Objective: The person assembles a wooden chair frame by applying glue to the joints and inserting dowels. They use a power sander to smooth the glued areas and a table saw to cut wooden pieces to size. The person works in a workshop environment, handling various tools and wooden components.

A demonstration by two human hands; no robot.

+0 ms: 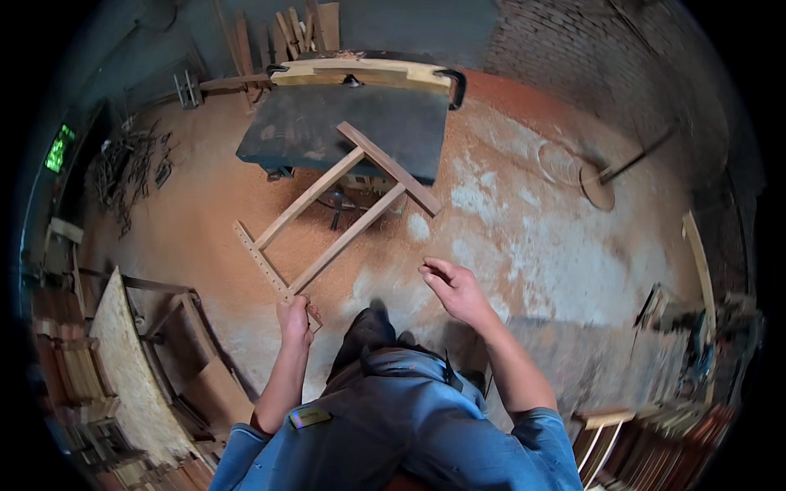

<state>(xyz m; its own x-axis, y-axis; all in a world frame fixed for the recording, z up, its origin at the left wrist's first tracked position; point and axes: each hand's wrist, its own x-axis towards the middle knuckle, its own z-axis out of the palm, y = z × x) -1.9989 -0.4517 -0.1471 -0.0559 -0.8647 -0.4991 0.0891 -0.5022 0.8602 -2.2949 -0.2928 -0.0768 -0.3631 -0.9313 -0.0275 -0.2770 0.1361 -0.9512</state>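
My left hand (295, 320) is closed around the near end of a wooden frame (348, 237). Two parallel rails join its two longer end pieces. A row of small holes runs along the end piece in my grip. The far end piece reaches over the front edge of a dark machine table (299, 123); whether it touches the table I cannot tell. My right hand (457, 291) is held out to the right of the frame, apart from it, with nothing in it. Its thumb and forefinger are slightly apart, and the other fingers are partly hidden.
A pale wooden fence (377, 75) lies across the table's back, with black clamps at its ends. Sawdust covers much of the floor. A round-based stand (598, 186) is at the right, a board (143, 364) leans at the left, and stacked wood (667, 446) stands near right.
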